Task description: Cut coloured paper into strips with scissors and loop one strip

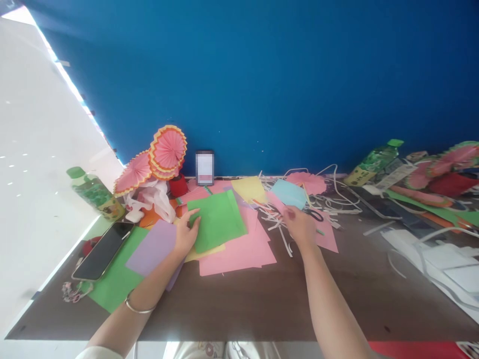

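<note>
Head view: a green-capped plastic bottle (96, 195) leans at the far left, near a black-screened phone (105, 252) on the dark brown counter (239, 311). Past a lilac paper sheet (152, 248), my left hand (185, 234) has its fingers spread apart at the left edge of a bright green square paper (220, 219), which overlaps pale pink paper sheets (239, 259). Rightward, my right hand (301, 227) curls its fingers at a narrow pink paper piece (275, 200); whether they grip it, I cannot tell. Just beside them sits a black loop handle (315, 215).

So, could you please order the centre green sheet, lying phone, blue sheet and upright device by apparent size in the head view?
1. Centre green sheet
2. Lying phone
3. Blue sheet and upright device: too alike to rank
</note>
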{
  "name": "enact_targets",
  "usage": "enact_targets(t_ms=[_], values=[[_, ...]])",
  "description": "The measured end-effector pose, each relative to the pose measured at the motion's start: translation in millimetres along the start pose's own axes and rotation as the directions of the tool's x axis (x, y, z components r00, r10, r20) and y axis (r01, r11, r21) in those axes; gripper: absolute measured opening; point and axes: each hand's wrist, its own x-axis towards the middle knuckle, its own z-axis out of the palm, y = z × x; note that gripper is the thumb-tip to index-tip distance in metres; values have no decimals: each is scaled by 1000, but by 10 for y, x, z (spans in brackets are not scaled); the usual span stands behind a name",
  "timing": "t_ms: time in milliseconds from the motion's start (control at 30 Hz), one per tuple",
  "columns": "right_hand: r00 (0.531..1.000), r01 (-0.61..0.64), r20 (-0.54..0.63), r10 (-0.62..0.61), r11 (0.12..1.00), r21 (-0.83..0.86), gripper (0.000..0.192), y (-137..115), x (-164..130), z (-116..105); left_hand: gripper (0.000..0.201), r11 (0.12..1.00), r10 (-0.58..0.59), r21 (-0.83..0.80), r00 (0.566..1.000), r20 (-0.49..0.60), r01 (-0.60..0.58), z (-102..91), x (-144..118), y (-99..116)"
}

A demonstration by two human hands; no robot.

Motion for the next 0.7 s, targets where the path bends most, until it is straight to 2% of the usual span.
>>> enact_targets(t_ms=[100,167,233,500,633,700], values=[[974,-47,-202,102,965,258,27,104,42,20,25,1000,-15,-7,1000,8,15,-6,6,-3],[913,-78,-325,245,889,451,26,198,82,28,25,1000,-21,-16,1000,5,22,-9,7,0],[842,-119,-380,382,819,561,26,308,123,20,24,999,-21,-24,1000,-2,21,-9,7,2],[710,-338,-357,607,739,583,13,675,174,-146,26,998,-37,-61,996,-87,32,9,20,-54],[711,-372,-333,620,733,569,11,740,152,-177,26,995,-80,-66,980,-183,69,-27,44,-48],[742,-356,-319,589,750,557,14,741,153,-143,25,993,-110,-76,968,-226,95,-48,57,-47]])
